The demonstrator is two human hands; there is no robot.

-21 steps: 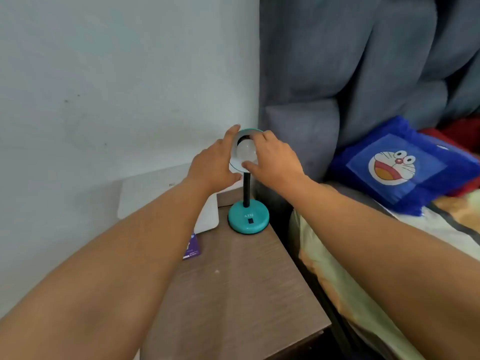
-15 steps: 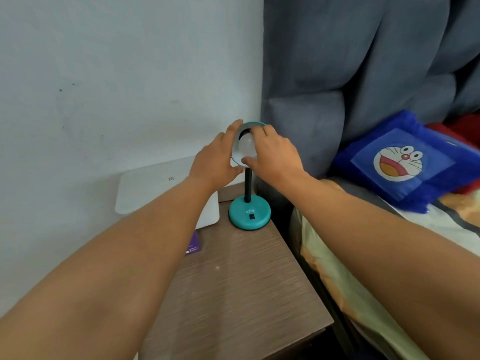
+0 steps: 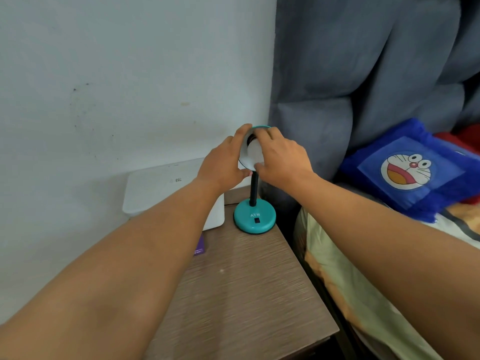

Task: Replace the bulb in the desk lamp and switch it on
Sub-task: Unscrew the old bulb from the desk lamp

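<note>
A small teal desk lamp stands at the back of the wooden bedside table (image 3: 246, 294), on a round base (image 3: 254, 216) with a black rocker switch and a black flexible neck (image 3: 253, 188). Its teal shade (image 3: 244, 159), white inside, faces me. My left hand (image 3: 223, 162) grips the shade's left rim. My right hand (image 3: 283, 157) has its fingers and thumb closed around the white bulb (image 3: 254, 152) inside the shade. Part of the bulb and the dark socket behind it show between my hands.
A white box (image 3: 161, 188) sits against the wall left of the lamp, with a purple card (image 3: 200, 246) beside it. On the right is a bed with a grey padded headboard (image 3: 363, 74), a blue cartoon pillow (image 3: 407, 170) and a yellow sheet (image 3: 350, 294).
My right hand has turned on the bulb, its fingers shifting around it. My left hand stays on the shade. The camera view shifted slightly.
</note>
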